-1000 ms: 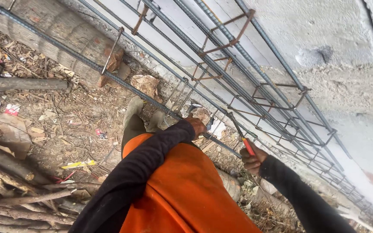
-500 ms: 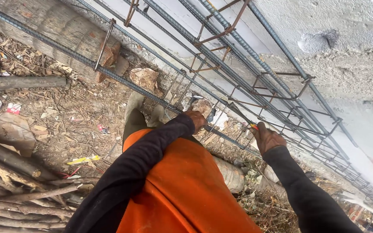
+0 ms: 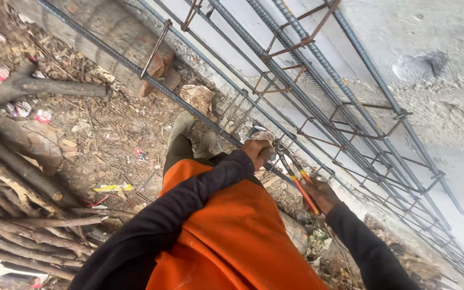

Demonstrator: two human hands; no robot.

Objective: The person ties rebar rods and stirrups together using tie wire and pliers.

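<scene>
My left hand (image 3: 258, 152) grips the nearest long steel bar of a rebar cage (image 3: 318, 115) where a rusty stirrup crosses it. My right hand (image 3: 320, 194) holds pincers with orange handles (image 3: 302, 188), and their jaws (image 3: 281, 146) sit at the bar right beside my left fingers. The cage of grey ribbed bars and brown stirrups runs slantwise along a rough concrete wall (image 3: 430, 64). I wear an orange vest (image 3: 226, 236) over black sleeves.
A pile of wooden poles (image 3: 22, 215) lies at the left on littered soil. Brick pieces and stones (image 3: 198, 98) prop the cage near its lower bar. My boots (image 3: 181, 126) stand on the ground below it.
The right hand came down and left, bringing the pincers' jaws to the bar beside the left hand. The view shifted slightly right; the left hand stayed on the bar.
</scene>
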